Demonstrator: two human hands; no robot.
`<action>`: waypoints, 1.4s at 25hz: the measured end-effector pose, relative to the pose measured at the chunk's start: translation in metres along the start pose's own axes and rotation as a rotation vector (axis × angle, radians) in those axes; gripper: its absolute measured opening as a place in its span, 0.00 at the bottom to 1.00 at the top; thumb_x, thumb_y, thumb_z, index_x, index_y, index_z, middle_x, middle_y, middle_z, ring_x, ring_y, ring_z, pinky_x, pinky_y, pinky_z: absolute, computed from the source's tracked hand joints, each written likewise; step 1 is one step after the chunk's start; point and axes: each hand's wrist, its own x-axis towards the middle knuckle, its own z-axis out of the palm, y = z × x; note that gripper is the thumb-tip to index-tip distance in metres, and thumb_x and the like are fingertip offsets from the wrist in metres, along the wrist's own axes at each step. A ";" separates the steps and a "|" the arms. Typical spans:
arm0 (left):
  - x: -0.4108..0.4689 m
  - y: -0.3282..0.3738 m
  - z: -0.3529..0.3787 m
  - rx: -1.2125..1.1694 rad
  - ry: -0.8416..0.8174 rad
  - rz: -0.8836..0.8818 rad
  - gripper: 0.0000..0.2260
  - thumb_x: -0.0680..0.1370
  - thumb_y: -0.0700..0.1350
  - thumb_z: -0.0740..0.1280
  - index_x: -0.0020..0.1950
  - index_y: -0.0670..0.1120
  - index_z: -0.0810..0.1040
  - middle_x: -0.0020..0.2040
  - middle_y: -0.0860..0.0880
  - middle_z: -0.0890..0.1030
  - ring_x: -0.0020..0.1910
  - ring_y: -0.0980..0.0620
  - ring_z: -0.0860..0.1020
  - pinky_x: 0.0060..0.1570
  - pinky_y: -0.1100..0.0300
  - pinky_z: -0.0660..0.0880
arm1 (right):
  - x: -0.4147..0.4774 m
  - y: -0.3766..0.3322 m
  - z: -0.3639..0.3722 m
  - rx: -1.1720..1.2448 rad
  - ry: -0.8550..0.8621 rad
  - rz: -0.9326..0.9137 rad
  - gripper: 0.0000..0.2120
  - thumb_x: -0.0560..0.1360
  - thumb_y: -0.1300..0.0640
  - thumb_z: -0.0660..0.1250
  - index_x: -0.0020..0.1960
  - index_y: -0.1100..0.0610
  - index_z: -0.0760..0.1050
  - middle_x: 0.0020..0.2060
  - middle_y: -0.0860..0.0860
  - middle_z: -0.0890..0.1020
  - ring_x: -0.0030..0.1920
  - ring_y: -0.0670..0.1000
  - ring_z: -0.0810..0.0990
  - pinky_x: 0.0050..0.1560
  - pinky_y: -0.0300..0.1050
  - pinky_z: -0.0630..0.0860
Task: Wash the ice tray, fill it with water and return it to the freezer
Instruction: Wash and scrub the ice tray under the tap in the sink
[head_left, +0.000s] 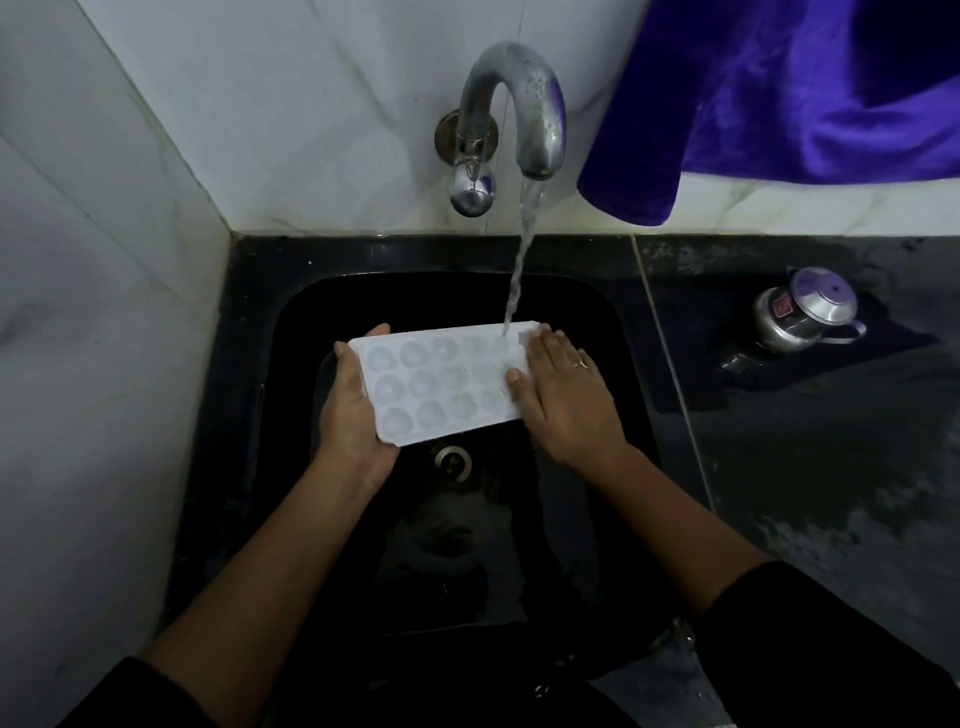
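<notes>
Both touch ice tray (441, 384): left hand (353, 410) curled round end, right hand (563, 395) flat atop.

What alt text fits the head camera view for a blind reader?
A person holds a white ice tray under a running chrome tap over a black sink; the left hand grips one end, the right hand lies flat on the other.

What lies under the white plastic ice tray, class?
The black sink basin and its round metal drain, showing past the white plastic ice tray. The tray covers the basin floor beneath.
</notes>
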 end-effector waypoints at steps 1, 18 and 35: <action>0.003 -0.001 0.001 -0.019 0.010 0.001 0.23 0.86 0.63 0.53 0.70 0.52 0.77 0.60 0.46 0.87 0.57 0.43 0.86 0.53 0.42 0.83 | -0.008 -0.002 0.001 -0.008 0.010 -0.008 0.39 0.83 0.37 0.40 0.82 0.61 0.61 0.81 0.59 0.63 0.82 0.57 0.59 0.82 0.57 0.55; 0.024 -0.022 0.041 0.031 0.080 0.039 0.23 0.85 0.64 0.55 0.70 0.53 0.79 0.57 0.47 0.87 0.55 0.46 0.87 0.51 0.48 0.83 | -0.050 -0.058 -0.003 0.098 0.101 -0.291 0.21 0.77 0.61 0.64 0.69 0.63 0.77 0.62 0.58 0.81 0.61 0.57 0.78 0.69 0.51 0.72; 0.020 -0.027 0.043 0.060 0.110 0.008 0.24 0.84 0.64 0.59 0.70 0.51 0.79 0.53 0.48 0.89 0.50 0.47 0.88 0.49 0.48 0.84 | -0.044 -0.049 -0.009 0.195 0.030 -0.203 0.19 0.74 0.62 0.61 0.61 0.63 0.81 0.56 0.57 0.83 0.57 0.56 0.79 0.61 0.48 0.74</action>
